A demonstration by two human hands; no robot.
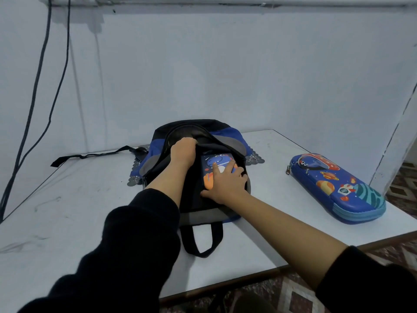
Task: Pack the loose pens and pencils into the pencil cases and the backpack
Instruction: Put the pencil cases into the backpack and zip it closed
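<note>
Backpack (232, 137), one, blue, grey and black, lies flat at the middle of the white table (79, 211) with its main opening unzipped and gaping toward you. There are two pencil cases in view.

The first, the dinosaur pencil case (216, 161), sits partly inside the backpack's opening. Its far end is under the flap, and its printed face and orange near corner are still showing. The second, the space pencil case (334, 186), lies flat on the table at 3 o'clock from the backpack, well apart from it. It is zipped, with its zip pull at the far end.

Your left hand (182, 152) is at 12 o'clock of the opening. Its fingers are curled over the edge of the flap and grip it, lifting it clear of the case. Your right hand (228, 186) holds the near end of the dinosaur pencil case. The index finger lies straight along the printed face, the other fingers bend over the case's right edge, and the thumb reaches out toward 9 o'clock at the near end. Both forearms are bare up to pushed-back black sleeves (126, 245).

One black strap (90, 155) trails from the backpack toward 9 o'clock across the table. One black carry loop (198, 242) lies at 6 o'clock, nearest you. A dark lace mat (255, 158) shows from under the backpack at both sides. Two dark cables (38, 86) hang down the pale wall at 10 o'clock.
</note>
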